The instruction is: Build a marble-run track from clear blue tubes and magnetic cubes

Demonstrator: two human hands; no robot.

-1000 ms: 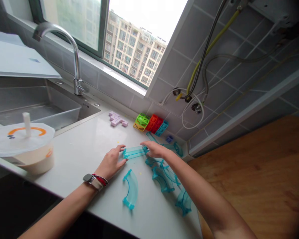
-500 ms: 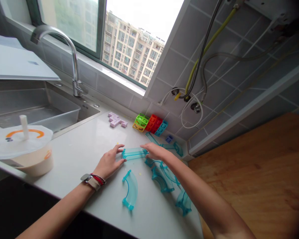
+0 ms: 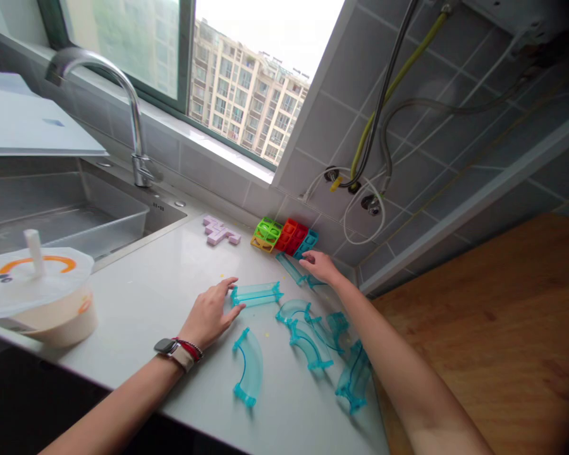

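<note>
My left hand (image 3: 212, 313) rests on the white counter (image 3: 142, 297), fingers spread, its fingertips touching the left end of a straight clear-blue track piece (image 3: 256, 293). My right hand (image 3: 321, 266) reaches toward the back corner, fingers apart, over another straight blue track piece (image 3: 291, 267) beside the coloured blocks. It holds nothing that I can see. Several curved blue track pieces lie nearer me: one curve (image 3: 249, 366) below my left hand, a cluster (image 3: 308, 332) under my right forearm, and one (image 3: 354, 378) at the counter's right edge.
Green, red and blue blocks (image 3: 287, 236) and a pink block (image 3: 220, 231) sit against the tiled wall. A lidded drink cup with a straw (image 3: 35, 297) stands at the front left. Sink (image 3: 57, 208) and tap (image 3: 133, 120) lie left; hoses (image 3: 365, 189) hang at the corner.
My right hand let go of the straight track piece's right end and moved back toward the coloured blocks. My left hand stayed at the piece's left end.
</note>
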